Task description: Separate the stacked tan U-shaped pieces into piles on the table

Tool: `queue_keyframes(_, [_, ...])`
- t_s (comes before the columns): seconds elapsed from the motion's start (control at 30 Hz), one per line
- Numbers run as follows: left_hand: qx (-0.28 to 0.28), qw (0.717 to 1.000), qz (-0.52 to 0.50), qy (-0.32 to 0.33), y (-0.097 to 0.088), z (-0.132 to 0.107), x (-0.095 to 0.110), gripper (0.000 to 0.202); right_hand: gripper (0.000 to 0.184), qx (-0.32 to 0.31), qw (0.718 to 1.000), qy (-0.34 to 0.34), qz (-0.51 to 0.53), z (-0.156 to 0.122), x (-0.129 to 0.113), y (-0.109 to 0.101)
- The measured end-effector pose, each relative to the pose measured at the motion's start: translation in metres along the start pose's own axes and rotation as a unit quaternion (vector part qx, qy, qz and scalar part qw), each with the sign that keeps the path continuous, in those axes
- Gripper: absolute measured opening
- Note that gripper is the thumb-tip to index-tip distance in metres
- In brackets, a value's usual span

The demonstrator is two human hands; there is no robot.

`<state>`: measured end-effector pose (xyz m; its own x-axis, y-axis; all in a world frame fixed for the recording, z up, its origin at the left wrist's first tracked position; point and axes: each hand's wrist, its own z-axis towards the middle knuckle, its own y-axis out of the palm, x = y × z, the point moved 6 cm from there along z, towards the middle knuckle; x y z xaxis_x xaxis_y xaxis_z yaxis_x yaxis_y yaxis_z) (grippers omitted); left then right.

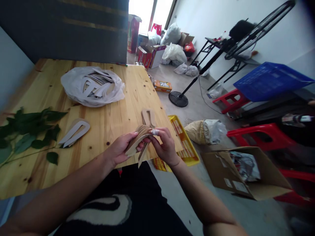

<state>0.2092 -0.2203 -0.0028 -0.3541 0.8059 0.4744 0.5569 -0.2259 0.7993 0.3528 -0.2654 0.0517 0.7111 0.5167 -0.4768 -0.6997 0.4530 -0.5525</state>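
Near the table's front edge, my left hand [121, 146] is closed round a stack of beige U-shaped pieces [139, 137], which fan out slightly. The fingers of my right hand [164, 144] pinch the right side of the same stack, and one finger has a white wrap. A strip-like end hangs below the stack between my hands. Just beyond lies another beige U-shaped piece [147, 116] on the table. To the left rests a small pile of white U-shaped pieces [77, 131]. Many similar pieces fill an open white plastic bag [70, 86] farther back.
Leafy green stems [26, 139] lie on the wooden table [133, 85] at left. A yellow crate [192, 154] stands below its right edge. On the floor are a cardboard box [221, 170], a standing fan [189, 85] and red stools [261, 137]. A dark panel [73, 32] rises behind.
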Motion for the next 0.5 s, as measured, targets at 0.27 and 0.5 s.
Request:
queue_keyframes(0.27, [-0.018,0.998,0.055,0.013,0.001,-0.004,0.006,0.023,0.016,-0.037,0.999,-0.021,0.0,0.007,-0.008,0.003])
queue_keyframes(0.5, [0.002,0.997,0.068,0.041,-0.002,-0.008,0.013,0.018,0.014,-0.061,0.997,-0.048,0.007,0.012,-0.015,0.006])
